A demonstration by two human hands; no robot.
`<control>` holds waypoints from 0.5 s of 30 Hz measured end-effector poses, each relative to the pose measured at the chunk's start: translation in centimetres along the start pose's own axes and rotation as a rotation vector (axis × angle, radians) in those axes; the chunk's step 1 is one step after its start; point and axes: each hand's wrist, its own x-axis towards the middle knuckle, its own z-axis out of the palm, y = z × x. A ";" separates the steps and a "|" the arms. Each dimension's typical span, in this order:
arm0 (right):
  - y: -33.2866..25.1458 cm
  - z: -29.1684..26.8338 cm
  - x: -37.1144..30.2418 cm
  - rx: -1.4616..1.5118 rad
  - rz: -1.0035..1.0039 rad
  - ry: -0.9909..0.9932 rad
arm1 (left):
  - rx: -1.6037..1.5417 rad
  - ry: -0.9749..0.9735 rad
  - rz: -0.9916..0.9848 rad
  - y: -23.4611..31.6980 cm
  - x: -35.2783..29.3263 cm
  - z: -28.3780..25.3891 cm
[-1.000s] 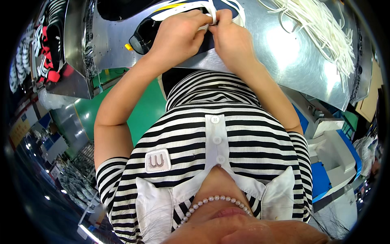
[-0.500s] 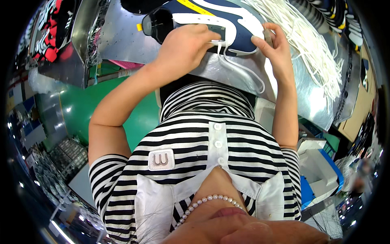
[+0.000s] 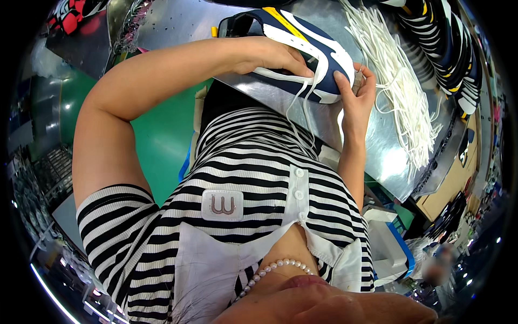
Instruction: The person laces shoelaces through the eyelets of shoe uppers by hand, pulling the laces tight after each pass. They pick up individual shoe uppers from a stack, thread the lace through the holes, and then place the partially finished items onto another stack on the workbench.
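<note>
A navy and white shoe (image 3: 327, 84) with a yellow stripe lies on its side on the metal table, its toe to the right. My left hand (image 3: 265, 56) is closed over its opening, fingertips pressed together at the white shoelace by the lower eyelet row; the exact pinch is partly hidden. Two strands of the shoelace (image 3: 305, 101) hang from there over the table edge toward my lap. Around the toe, my right hand (image 3: 357, 93) is closed, thumb on the upper and fingers at the front end.
A heap of loose white laces (image 3: 402, 108) spreads over the metal table (image 3: 384, 141) to the right. Beyond it stands a row of dark shoes (image 3: 456, 59) with white and yellow trim. Red and black pieces (image 3: 70, 21) lie at the far left. A white and blue box (image 3: 389, 245) sits lower right.
My left elbow has swung outward, and the left fingertips have moved down along the eyelets. In the picture, the shoe and right hand sit lower. The lace strands hang lower toward my lap.
</note>
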 end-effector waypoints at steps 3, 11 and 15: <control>0.1 0.4 -0.1 -0.011 0.005 -0.002 | -0.051 -0.068 -0.002 -0.4 0.3 -0.5; -0.1 -0.3 -0.3 0.038 0.203 0.054 | 0.121 0.333 0.516 -3.0 1.9 -0.6; -1.0 -0.2 -0.6 -0.042 0.242 -0.059 | -0.048 0.204 0.459 -2.9 1.6 -0.2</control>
